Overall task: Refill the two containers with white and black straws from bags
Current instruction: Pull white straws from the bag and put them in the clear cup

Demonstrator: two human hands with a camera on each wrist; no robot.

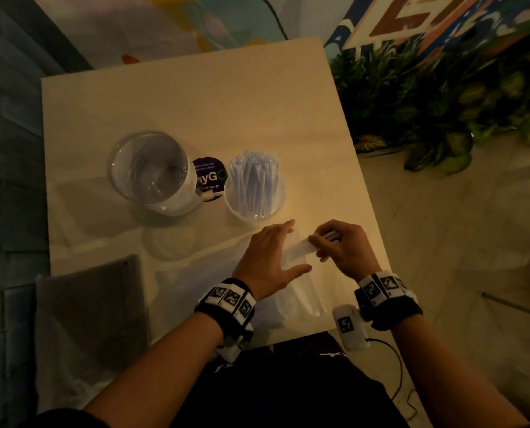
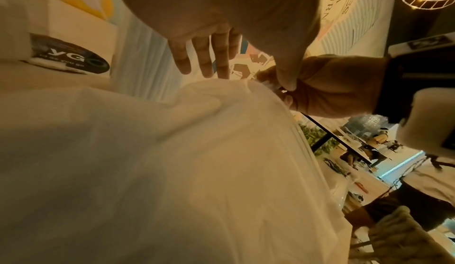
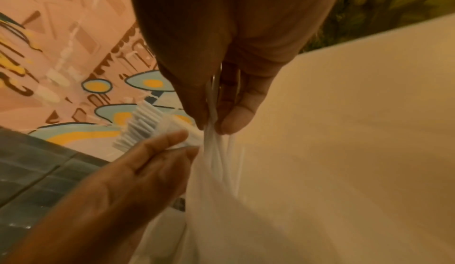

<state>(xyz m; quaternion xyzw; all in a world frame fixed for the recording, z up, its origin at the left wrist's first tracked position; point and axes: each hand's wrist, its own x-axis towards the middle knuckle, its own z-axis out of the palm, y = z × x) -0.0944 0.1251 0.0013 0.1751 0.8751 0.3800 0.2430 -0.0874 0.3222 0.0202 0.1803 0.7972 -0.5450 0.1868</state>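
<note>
White-straw step in hand: a few white straws [image 3: 221, 163] are being drawn from the clear bag [image 1: 300, 291] at the table's [image 1: 195, 97] near edge. Straws are pinched by the right hand [image 1: 340, 245]; the bag is pressed flat by the left hand [image 1: 269, 257], fingers straight. Next move, likely: straws lifted clear and dropped upright into the small cup [image 1: 254, 211], already well stocked with white straws. The big glass jar [image 1: 149, 174] beside it looks empty. Straws look thin, light, slippery.

The bag [image 1: 300, 291] is partly hidden under the left hand [image 1: 269, 257]. Sticker [image 1: 209, 177] text is partly covered by the empty container [image 1: 152, 174].
</note>
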